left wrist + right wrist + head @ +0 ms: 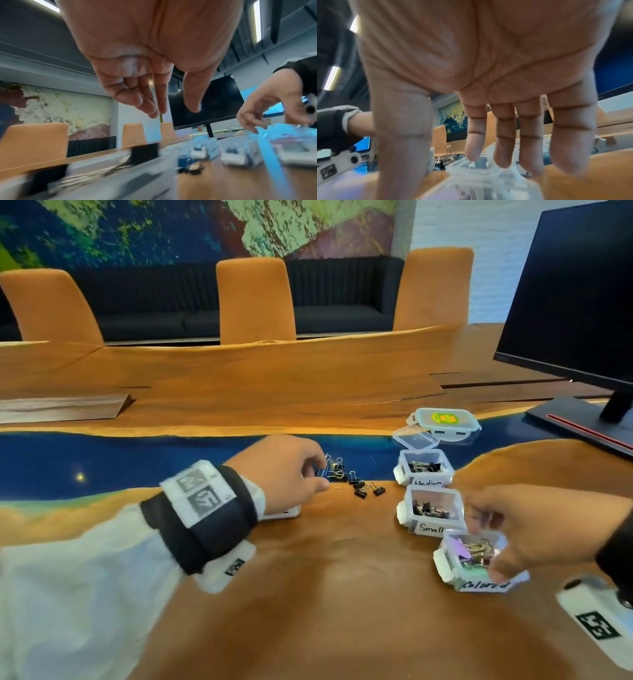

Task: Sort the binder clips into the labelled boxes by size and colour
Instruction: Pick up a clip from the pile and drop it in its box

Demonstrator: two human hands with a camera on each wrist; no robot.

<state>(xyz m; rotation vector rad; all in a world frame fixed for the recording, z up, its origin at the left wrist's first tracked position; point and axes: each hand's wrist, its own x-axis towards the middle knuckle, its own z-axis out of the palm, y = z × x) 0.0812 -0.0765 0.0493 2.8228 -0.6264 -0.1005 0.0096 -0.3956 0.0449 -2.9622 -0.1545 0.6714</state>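
Observation:
A small pile of black binder clips (359,484) lies on the table, with a blue clip (323,473) at its left edge. My left hand (320,470) hovers at that blue clip; in the left wrist view my left hand (178,110) has thumb and forefinger apart with nothing between them. Three open clear boxes stand in a row to the right: Medium (424,470), Small (433,511) and Colored (472,563). My right hand (486,546) is spread just above the Colored box, fingers straight and holding nothing, as my right hand (436,169) also shows from the wrist.
A white box (286,512) sits under my left hand; it holds large black clips (145,152). A blue-rimmed lid (445,419) and a clear flip lid (414,436) lie behind the boxes. A monitor (575,296) stands at the right, orange chairs (255,299) across the table.

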